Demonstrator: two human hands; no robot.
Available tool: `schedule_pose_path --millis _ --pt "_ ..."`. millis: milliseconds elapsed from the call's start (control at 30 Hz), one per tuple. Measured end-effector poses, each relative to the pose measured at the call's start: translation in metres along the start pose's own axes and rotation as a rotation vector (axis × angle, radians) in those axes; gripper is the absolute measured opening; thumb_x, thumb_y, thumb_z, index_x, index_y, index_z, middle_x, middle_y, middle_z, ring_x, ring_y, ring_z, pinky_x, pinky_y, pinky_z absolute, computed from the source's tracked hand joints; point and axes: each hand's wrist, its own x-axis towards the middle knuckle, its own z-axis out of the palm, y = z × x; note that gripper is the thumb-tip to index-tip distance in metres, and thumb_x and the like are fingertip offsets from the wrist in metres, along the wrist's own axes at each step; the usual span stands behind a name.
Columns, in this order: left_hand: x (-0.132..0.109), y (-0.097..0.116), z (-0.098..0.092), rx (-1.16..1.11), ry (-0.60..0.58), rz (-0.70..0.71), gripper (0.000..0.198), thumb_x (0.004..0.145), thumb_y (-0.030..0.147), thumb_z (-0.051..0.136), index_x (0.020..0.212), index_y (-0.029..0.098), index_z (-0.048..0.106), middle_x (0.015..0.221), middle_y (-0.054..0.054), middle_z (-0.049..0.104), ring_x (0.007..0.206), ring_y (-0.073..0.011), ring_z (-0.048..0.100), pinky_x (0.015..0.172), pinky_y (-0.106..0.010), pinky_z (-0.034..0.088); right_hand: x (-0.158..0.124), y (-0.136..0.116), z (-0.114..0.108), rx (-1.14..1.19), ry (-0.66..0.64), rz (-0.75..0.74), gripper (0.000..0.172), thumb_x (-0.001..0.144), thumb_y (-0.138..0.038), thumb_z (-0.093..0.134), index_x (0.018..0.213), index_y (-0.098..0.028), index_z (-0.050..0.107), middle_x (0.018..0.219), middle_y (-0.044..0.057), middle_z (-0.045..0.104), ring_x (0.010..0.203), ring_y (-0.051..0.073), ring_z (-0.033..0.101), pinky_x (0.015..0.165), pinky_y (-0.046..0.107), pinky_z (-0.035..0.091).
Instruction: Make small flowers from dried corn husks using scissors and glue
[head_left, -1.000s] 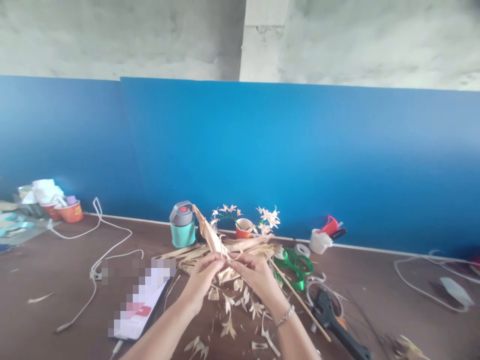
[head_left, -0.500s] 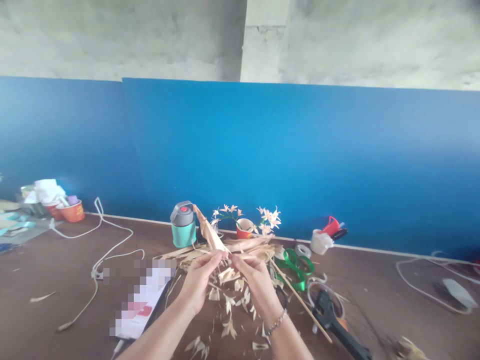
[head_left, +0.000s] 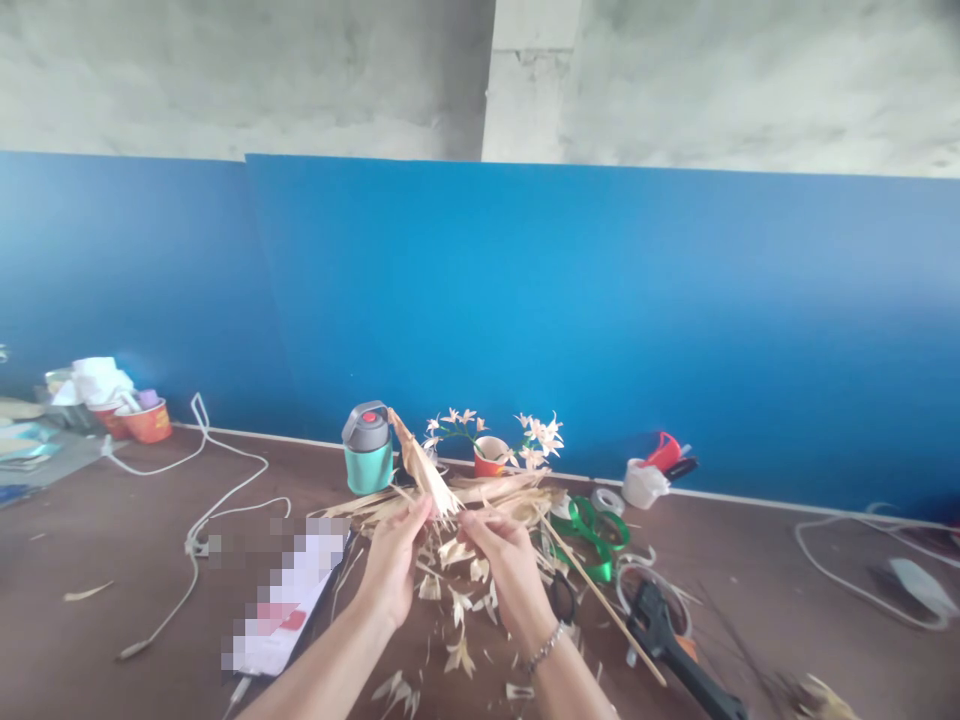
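Observation:
A pale dried corn husk (head_left: 429,470) stands tilted up from my left hand (head_left: 397,560), its lower end torn into points. Thumb and fingers of that hand pinch it near the left side of this frayed end. At the right side of the torn edge, my right hand (head_left: 510,565) has thumb and forefinger pinched together on the husk; the exact grip is too small to make out. Below the hands lie several cut husk flowers (head_left: 460,655) and scraps. Behind them is a pile of husk strips (head_left: 502,490).
An orange paper cup (head_left: 490,460) holds husk flowers (head_left: 540,435) on green stems, beside a teal flask (head_left: 368,450). A phone (head_left: 289,610) lies left. To the right are green ribbon (head_left: 592,540), a thin stick (head_left: 607,605), a black glue gun (head_left: 667,640) and a white cup (head_left: 643,485).
My hands have moved slightly apart at the husk's lower end, and its torn points now show between them. The husk stays tilted in my left hand.

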Motion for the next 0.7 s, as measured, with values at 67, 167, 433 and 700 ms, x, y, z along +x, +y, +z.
schedule_pose_path --millis 67,167,433,700 --pt "0.0009 -0.0001 -0.0017 0.024 -0.057 0.045 0.031 0.066 0.043 0.071 0.079 0.015 0.069 0.087 -0.008 0.070 0.087 -0.0242 0.062 0.078 -0.032 0.044 -0.0007 0.0020 0.0013 0.058 0.006 0.047 0.029 0.066 -0.036 0.073 0.052 -0.013 0.062 0.049 -0.002 0.053 0.047 0.007 0.039 0.048 0.021 0.032" --pt "0.0018 0.0011 -0.0040 0.077 -0.259 0.068 0.043 0.064 0.039 0.074 0.101 0.017 0.068 0.103 -0.009 0.068 0.096 -0.0250 0.059 0.086 -0.034 0.042 -0.0008 0.0034 0.0034 0.251 0.013 0.154 0.024 0.063 -0.032 0.074 0.055 -0.014 0.061 0.055 -0.002 0.055 0.049 0.007 0.042 0.048 0.019 0.033" --pt "0.0020 0.0012 -0.0026 0.332 -0.224 0.178 0.020 0.072 0.033 0.067 0.084 0.019 0.074 0.092 -0.006 0.070 0.095 -0.0238 0.058 0.088 -0.032 0.041 -0.0024 0.0055 0.0085 0.241 0.026 0.203 0.027 0.061 -0.034 0.076 0.057 -0.013 0.060 0.054 -0.002 0.054 0.048 0.006 0.041 0.045 0.018 0.030" --pt "0.0016 0.0034 -0.0011 0.316 -0.131 0.179 0.017 0.072 0.032 0.067 0.065 0.016 0.068 0.070 -0.002 0.065 0.077 -0.0178 0.056 0.071 -0.025 0.040 -0.0029 -0.0027 0.0040 -0.157 -0.088 0.027 0.025 0.062 -0.036 0.073 0.071 -0.015 0.064 0.058 -0.002 0.057 0.048 0.008 0.042 0.045 0.020 0.032"
